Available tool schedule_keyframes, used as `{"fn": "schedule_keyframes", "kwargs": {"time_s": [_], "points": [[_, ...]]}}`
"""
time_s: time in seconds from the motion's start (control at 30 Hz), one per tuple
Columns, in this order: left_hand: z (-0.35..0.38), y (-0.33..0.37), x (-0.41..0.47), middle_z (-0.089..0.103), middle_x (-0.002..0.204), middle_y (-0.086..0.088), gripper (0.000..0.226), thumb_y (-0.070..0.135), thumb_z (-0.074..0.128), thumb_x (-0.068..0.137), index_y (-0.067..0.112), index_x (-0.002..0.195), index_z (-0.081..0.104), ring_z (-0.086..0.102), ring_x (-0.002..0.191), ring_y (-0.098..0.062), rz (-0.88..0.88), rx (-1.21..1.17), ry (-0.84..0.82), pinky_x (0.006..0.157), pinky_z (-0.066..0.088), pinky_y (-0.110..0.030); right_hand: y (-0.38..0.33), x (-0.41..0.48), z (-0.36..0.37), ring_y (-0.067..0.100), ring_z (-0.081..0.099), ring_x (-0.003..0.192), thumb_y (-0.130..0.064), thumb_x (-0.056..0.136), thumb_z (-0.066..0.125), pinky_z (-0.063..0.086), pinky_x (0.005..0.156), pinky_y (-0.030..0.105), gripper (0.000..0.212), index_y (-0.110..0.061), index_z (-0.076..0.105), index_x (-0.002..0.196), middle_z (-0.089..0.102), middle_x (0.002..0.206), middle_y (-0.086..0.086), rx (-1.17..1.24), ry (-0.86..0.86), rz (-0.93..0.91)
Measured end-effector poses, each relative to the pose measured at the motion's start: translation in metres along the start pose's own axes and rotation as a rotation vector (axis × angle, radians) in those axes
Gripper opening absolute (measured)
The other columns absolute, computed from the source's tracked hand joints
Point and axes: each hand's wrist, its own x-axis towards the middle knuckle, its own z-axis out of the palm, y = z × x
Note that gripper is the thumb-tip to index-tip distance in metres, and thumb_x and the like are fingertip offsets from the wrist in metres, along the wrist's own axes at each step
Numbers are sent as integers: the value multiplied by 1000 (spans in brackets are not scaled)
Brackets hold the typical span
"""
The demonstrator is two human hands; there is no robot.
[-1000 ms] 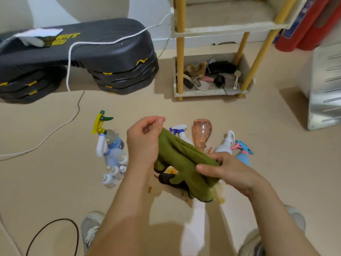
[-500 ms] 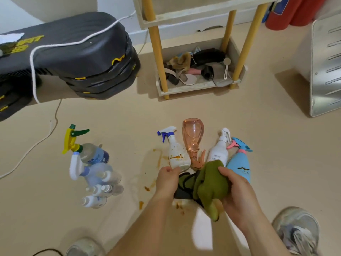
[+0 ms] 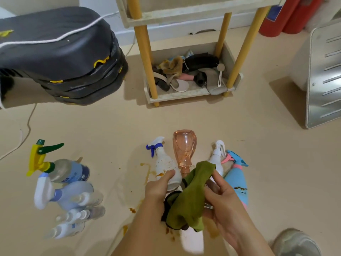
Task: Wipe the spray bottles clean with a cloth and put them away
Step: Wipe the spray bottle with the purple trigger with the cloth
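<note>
Both grips are closed: the left grip (image 3: 160,185) wraps the white spray bottle (image 3: 165,163) low on its body, and the right grip (image 3: 222,197) pinches the green cloth (image 3: 190,198) just beside. Wet smears may let the bottle slip and knock the pink bottle (image 3: 184,146) alongside. It lies on the floor (image 3: 258,145), brown-speckled, with a blue trigger.

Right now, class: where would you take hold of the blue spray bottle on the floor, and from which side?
Round its narrowing upper body, just below the pink trigger, from above on the person's right. The blue spray bottle lies flat, head pointing away. The floor is bare there, while the plain white bottle and the right hand, holding the green cloth, crowd its left.
</note>
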Motion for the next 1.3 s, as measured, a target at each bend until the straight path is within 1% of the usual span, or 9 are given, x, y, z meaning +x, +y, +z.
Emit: {"fn": "schedule_keyframes", "kwargs": {"time_s": [0.27, 0.47, 0.63, 0.7, 0.8, 0.93, 1.03, 1.2, 1.3], "points": [[-32, 5, -129, 78, 97, -5, 41, 34, 83, 70, 20, 107, 74, 75, 90, -28, 348, 7, -195, 83, 59, -51, -34, -28, 46, 20, 67, 95, -29, 100, 46, 53, 94, 45, 21, -22, 61, 113, 72, 100, 0, -727, -120, -213], [-37, 3, -194, 71, 91, 9, 23, 46, 60, 78, 35, 97, 64, 69, 87, -15, 758, 294, 136, 80, 58, -45, -52, -72, 78, 13, 65, 105, -93, 56, 55, 52, 96, 41, 89, -31, 46, 119, 67, 113, -8, -669, -141, -235], [-49, 8, -248, 42, 115, 18, 79, 42, 74, 57, 36, 129, 43, 49, 112, -3, 923, 572, 13, 97, 47, -34, -77, -107, 81, 14, 66, 96, -51, 52, 89, 60, 82, 38, 75, -32, 46, 110, 63, 111, -3, -553, 16, -383], [-61, 19, -262, 48, 120, 17, 74, 31, 75, 54, 40, 123, 48, 50, 109, 8, 892, 455, -145, 93, 49, -24, -98, -118, 73, 14, 68, 94, -34, 61, 93, 60, 77, 35, 65, -29, 53, 113, 68, 107, -3, -529, -42, -386], [-84, 40, -274, 61, 126, 11, 58, 17, 64, 63, 38, 116, 61, 52, 119, 3, 931, 232, -228, 91, 47, -22, -130, -136, 63, 18, 73, 86, -24, 63, 90, 58, 64, 32, 66, -20, 60, 122, 75, 102, 3, -439, -283, -334], [-92, 71, -275, 58, 134, 16, 67, 9, 61, 65, 40, 124, 61, 45, 133, -4, 967, 234, -359, 106, 39, -34, -167, -162, 58, 26, 73, 93, -27, 52, 89, 61, 75, 36, 69, -13, 67, 116, 75, 105, 13, -344, -681, -319], [-89, 81, -276, 71, 120, -4, 57, 14, 61, 64, 17, 120, 68, 62, 114, -17, 915, 331, -555, 99, 46, -37, -192, -179, 58, 24, 73, 96, -39, 49, 94, 59, 74, 30, 68, -16, 74, 110, 74, 107, 11, -455, -895, -364], [-99, 84, -293, 74, 87, -22, 29, 27, 76, 68, 4, 85, 75, 68, 76, -25, 924, 258, -440, 68, 55, -30, -216, -188, 42, 28, 71, 99, -31, 53, 81, 57, 77, 33, 69, -11, 66, 118, 74, 110, 12, -708, -689, -435], [-111, 94, -308, 71, 99, -24, 34, 16, 73, 69, -4, 97, 73, 67, 88, -32, 816, -12, -529, 82, 54, -37, -211, -183, 34, 24, 72, 97, -40, 45, 88, 58, 75, 33, 72, -21, 69, 112, 75, 104, 5, -885, -474, -476]]}}
